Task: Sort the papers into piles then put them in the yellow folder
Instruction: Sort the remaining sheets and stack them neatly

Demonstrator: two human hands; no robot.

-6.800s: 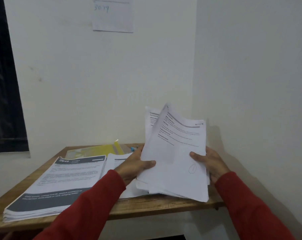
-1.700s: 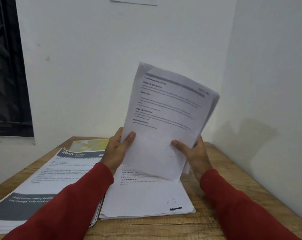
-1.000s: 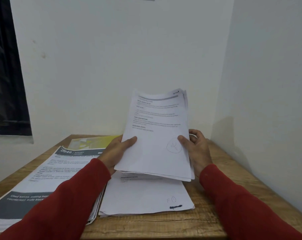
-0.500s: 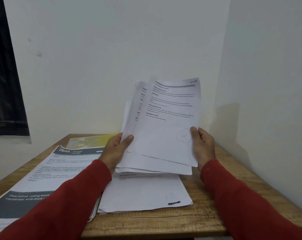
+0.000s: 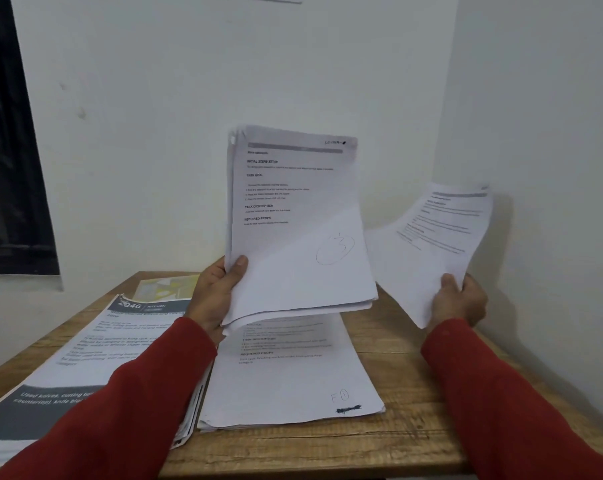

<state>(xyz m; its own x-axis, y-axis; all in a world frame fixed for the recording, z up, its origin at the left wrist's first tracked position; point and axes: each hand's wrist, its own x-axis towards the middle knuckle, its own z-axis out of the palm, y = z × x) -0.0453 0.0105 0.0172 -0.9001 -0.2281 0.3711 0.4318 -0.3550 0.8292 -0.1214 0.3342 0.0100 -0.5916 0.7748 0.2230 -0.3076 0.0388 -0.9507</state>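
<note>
White printed sheet (image 5: 431,251) is pinched in my right hand (image 5: 461,299); left hand (image 5: 217,296) grips the white paper stack (image 5: 293,230). Advise laying it squarely at the wooden tabletop's (image 5: 397,341) right edge.

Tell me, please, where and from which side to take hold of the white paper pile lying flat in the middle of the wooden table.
Take the flat white paper pile at its near right corner, from the table's front edge: that corner lies uncovered, while the left sleeve crosses its left side.
</note>
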